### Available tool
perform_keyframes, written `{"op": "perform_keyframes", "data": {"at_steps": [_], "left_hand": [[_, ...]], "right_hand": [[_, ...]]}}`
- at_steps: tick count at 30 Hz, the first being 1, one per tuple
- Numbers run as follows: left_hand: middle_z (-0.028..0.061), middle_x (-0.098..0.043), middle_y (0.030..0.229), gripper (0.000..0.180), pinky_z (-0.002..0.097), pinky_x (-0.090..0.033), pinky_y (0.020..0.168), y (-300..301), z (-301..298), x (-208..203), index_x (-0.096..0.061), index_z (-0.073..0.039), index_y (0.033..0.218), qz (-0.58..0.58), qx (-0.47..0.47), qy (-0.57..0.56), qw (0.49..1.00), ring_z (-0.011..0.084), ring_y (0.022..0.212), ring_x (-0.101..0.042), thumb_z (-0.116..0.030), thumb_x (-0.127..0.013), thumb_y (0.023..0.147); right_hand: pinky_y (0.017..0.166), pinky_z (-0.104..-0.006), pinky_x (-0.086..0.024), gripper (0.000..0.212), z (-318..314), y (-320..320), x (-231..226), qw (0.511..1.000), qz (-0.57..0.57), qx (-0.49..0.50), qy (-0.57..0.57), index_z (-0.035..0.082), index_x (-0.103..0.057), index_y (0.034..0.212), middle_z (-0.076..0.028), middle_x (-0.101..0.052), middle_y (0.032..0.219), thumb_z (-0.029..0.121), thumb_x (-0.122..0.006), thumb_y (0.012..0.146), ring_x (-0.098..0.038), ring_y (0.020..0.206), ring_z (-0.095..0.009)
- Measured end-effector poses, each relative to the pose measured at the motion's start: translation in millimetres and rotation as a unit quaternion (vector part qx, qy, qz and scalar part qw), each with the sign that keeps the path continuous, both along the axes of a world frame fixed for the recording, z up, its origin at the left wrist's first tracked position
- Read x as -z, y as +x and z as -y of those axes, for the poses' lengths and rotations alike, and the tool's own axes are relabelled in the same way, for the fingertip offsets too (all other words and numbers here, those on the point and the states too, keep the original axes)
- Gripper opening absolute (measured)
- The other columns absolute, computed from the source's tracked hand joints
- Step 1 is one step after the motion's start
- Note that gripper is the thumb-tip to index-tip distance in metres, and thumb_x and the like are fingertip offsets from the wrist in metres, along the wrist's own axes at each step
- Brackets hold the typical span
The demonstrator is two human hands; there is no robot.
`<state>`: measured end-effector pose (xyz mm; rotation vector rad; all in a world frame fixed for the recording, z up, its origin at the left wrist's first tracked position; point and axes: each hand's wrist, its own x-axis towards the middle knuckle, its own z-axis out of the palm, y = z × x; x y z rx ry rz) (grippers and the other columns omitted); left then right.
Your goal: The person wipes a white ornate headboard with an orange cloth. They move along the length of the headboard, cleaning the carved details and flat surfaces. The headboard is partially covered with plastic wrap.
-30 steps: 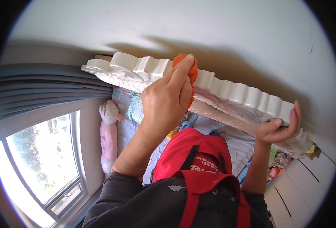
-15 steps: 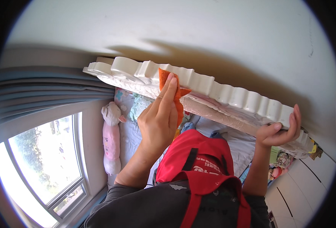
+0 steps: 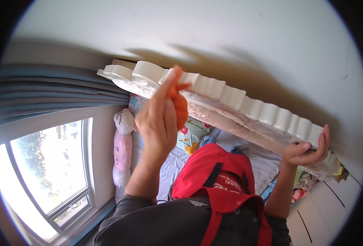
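An orange cloth (image 3: 181,107) is bunched in my left hand (image 3: 156,123), pressed against the scalloped top edge of a white carved headboard (image 3: 232,96). Part of the cloth hangs down the headboard's padded, wrinkled front, and the fingertips are smeared by motion. At the headboard's right end, my right hand (image 3: 306,154) grips the corner, its thumb on the near side and its fingers wrapped up round the end.
A bed with pale sheets (image 3: 174,164) and a flowered pillow (image 3: 194,133) lies below. A long pink plush toy (image 3: 122,149) rests by the window (image 3: 50,168). Blue-grey curtains (image 3: 58,88) hang at left; a pale wall (image 3: 251,37) stands behind the headboard. Plush toys (image 3: 302,190) sit at right.
My left hand has slid the cloth leftward along the headboard's top edge. More of the flowered pillow shows. The right hand keeps its hold at the end; the whole view has shifted slightly.
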<state>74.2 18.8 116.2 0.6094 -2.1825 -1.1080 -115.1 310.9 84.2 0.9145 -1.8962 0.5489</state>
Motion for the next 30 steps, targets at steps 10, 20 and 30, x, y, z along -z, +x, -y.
{"op": "perform_keyframes", "data": {"at_steps": [10, 20, 30], "left_hand": [[0.0157, -0.075, 0.094, 0.038, 0.0378, -0.055, 0.059, -11, 2, 5, -0.061, -0.006, 0.139, 0.131, -0.015, -0.219, 0.967, 0.027, 0.069, -0.072, -0.007, -0.055, 0.101], [0.017, -0.076, 0.11, 0.036, 0.038, -0.058, 0.07, -16, -1, -10, -0.058, -0.001, 0.139, 0.16, -0.013, -0.172, 0.972, 0.031, 0.082, -0.076, -0.01, -0.051, 0.104], [0.0195, -0.075, 0.106, 0.033, 0.0384, -0.057, 0.07, -24, -4, -9, -0.061, -0.002, 0.134, 0.147, -0.021, -0.163, 0.975, 0.0339, 0.084, -0.075, -0.011, -0.048, 0.105]], "right_hand": [[0.094, -0.0469, -0.057, 0.037, -2, -4, -3, 1.0, 0.0, -0.012, 0.003, -0.006, -0.047, 0.126, -0.027, -0.055, 0.125, 0.025, -0.04, 0.108, -0.065, 0.11, -0.039], [0.092, -0.0453, -0.057, 0.036, -5, -2, -6, 1.0, 0.008, -0.015, 0.009, -0.004, -0.048, 0.125, -0.027, -0.056, 0.126, 0.026, -0.041, 0.107, -0.065, 0.109, -0.036], [0.092, -0.0439, -0.054, 0.033, -5, -2, -8, 1.0, 0.003, -0.001, 0.011, 0.0, -0.05, 0.125, -0.024, -0.063, 0.123, 0.027, -0.042, 0.107, -0.064, 0.111, -0.034]]}}
